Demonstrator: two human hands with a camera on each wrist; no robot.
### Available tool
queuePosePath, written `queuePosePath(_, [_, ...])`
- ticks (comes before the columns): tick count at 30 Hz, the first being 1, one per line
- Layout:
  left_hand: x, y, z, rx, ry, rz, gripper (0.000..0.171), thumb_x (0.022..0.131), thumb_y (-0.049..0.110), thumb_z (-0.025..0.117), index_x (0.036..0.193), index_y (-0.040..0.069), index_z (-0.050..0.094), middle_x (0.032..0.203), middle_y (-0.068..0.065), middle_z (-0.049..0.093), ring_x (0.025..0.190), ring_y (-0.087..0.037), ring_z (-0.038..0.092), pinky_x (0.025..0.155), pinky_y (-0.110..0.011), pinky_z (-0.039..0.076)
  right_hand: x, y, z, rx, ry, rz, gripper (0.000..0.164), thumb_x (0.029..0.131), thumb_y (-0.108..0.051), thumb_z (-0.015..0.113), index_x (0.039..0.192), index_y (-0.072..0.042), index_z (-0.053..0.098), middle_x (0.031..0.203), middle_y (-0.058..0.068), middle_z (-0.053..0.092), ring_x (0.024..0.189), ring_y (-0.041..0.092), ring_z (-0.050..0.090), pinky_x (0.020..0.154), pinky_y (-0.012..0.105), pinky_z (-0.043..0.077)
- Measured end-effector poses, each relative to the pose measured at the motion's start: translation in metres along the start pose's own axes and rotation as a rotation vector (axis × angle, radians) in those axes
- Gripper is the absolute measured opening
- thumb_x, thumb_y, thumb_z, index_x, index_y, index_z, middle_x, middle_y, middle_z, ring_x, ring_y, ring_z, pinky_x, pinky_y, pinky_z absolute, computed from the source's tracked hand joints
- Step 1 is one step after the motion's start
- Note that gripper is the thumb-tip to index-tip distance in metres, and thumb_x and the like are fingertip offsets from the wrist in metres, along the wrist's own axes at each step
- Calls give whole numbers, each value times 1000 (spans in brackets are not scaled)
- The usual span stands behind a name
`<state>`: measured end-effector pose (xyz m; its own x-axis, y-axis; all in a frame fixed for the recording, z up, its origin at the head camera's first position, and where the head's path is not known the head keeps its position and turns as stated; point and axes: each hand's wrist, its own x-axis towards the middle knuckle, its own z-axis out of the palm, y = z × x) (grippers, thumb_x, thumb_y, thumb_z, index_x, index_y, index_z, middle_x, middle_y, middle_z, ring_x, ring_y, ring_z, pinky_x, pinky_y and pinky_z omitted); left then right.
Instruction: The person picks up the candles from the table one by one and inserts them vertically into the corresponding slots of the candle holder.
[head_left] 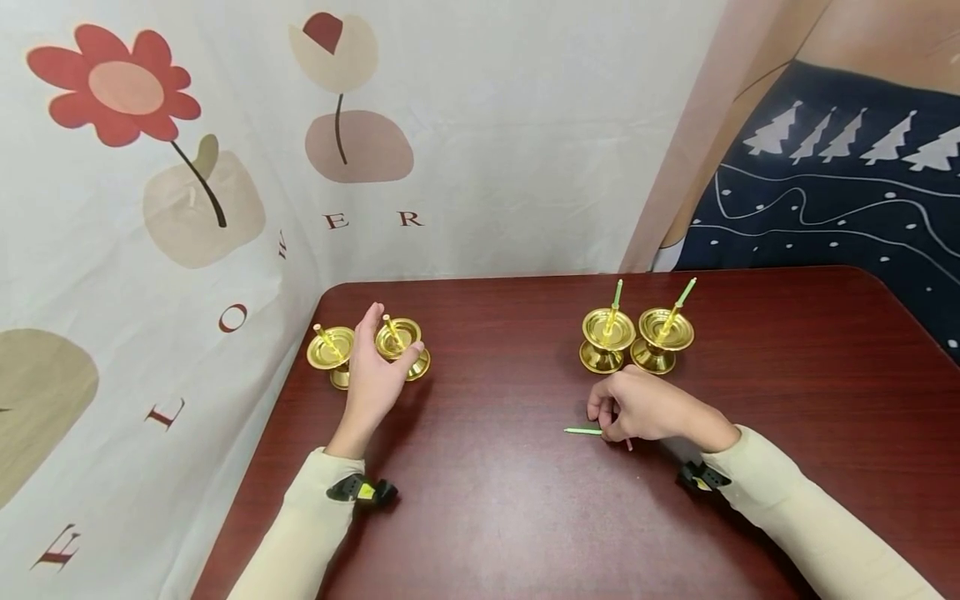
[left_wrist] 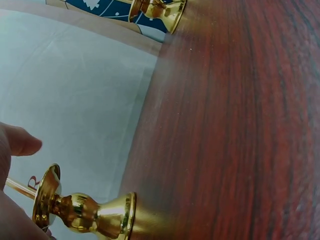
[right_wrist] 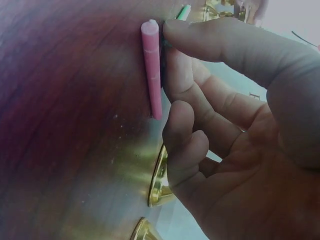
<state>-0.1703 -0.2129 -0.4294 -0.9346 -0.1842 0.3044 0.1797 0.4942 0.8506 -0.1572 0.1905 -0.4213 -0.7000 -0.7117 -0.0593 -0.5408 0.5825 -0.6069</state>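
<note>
Pale fabric (head_left: 525, 125) printed with muted flowers and red letters hangs behind and to the left of a glossy red-brown wood-grain table (head_left: 480, 517); dark blue cloth with white fir trees (head_left: 847, 183) shows at the right. Two shiny gold goblet-shaped candle holders stand near the table's left edge: one at the far left (head_left: 328, 348), and its neighbour (left_wrist: 82, 212), around whose dish the left hand (head_left: 377, 371) spreads, thumb well apart from extended fingers; whether it touches the metal I cannot tell. Towards the right, two matching gold holders, one (head_left: 604, 342) just beside the other (head_left: 660, 339), each carry a slim light-green candle (head_left: 617, 294) (head_left: 685, 293), leaning slightly. Nearer the viewer, the right hand (head_left: 641, 406) is low over the table, fingers curled and thumb close to the index finger. At its fingertips lies a loose slim green candle (head_left: 583, 431); whether they grip it is unclear. One short pink candle (right_wrist: 152, 70) lies on the wood just beside that thumb.
</note>
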Motion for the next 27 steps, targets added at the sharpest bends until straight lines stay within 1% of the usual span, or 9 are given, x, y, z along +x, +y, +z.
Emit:
queuePosePath(4, [1, -3, 2, 35, -46, -55, 95, 95, 14, 81, 170, -5, 26, 170, -25, 38, 160, -38, 32, 131, -51, 23, 1, -2, 1, -21, 1, 3, 26, 74, 4, 82, 87, -16, 72, 71, -21, 64, 55, -7, 59, 65, 23, 53])
queuePosePath(7, [1, -7, 3, 34, -72, -95, 99, 97, 17, 78, 172, -6, 18, 171, -25, 36, 161, -39, 30, 131, -52, 21, 2, -3, 1, -25, -2, 4, 27, 72, 5, 82, 85, -16, 71, 70, -19, 62, 55, -5, 58, 63, 24, 52])
queuePosePath(9, [0, -8, 4, 33, -87, -134, 101, 98, 22, 77, 173, -4, 13, 171, -27, 35, 161, -41, 30, 131, -54, 21, 2, -4, 1, -25, -4, 4, 28, 71, 4, 82, 85, -17, 71, 70, -19, 62, 55, -5, 57, 61, 24, 52])
queuePosePath(12, [0, -8, 4, 23, -110, -199, 103, 99, 28, 76, 173, -1, 12, 172, -31, 32, 160, -45, 30, 129, -60, 22, 2, -4, 1, -26, -6, -6, 28, 70, 4, 82, 85, -17, 70, 70, -19, 61, 55, -5, 57, 61, 24, 52])
queuePosePath(15, [-1, -6, 4, 7, -142, -242, 99, 102, 30, 74, 174, 1, 13, 171, -34, 31, 159, -47, 31, 128, -62, 23, 1, -3, 1, -21, -4, -17, 28, 70, 3, 81, 85, -17, 71, 70, -18, 61, 53, -5, 57, 63, 24, 52])
queuePosePath(17, [-1, -5, 4, -15, -165, -244, 95, 104, 27, 73, 173, 2, 14, 169, -34, 35, 157, -45, 34, 129, -60, 24, 1, -2, 1, -13, -2, -21, 27, 70, 3, 80, 86, -17, 71, 70, -18, 61, 51, -6, 57, 64, 25, 53])
queuePosePath(21, [0, -2, 7, -16, -214, -246, 88, 106, 26, 74, 172, 6, 20, 161, -32, 46, 152, -42, 43, 127, -58, 29, 1, -2, 1, -6, 11, -16, 25, 71, 1, 80, 84, -19, 72, 70, -18, 60, 49, -6, 57, 64, 25, 53])
queuePosePath(25, [0, 2, 10, 0, -260, -255, 85, 104, 29, 76, 170, 9, 26, 157, -28, 54, 148, -40, 49, 124, -57, 33, 4, -5, 1, -11, 37, -11, 24, 72, -2, 80, 78, -23, 69, 67, -19, 57, 49, -4, 57, 63, 26, 50])
queuePosePath(27, [0, 3, 13, -13, -274, -250, 84, 104, 29, 77, 169, 10, 28, 155, -27, 55, 147, -39, 50, 123, -56, 34, 5, -6, 0, -12, 56, -21, 26, 72, -3, 80, 76, -25, 67, 67, -19, 55, 51, -4, 56, 63, 26, 49])
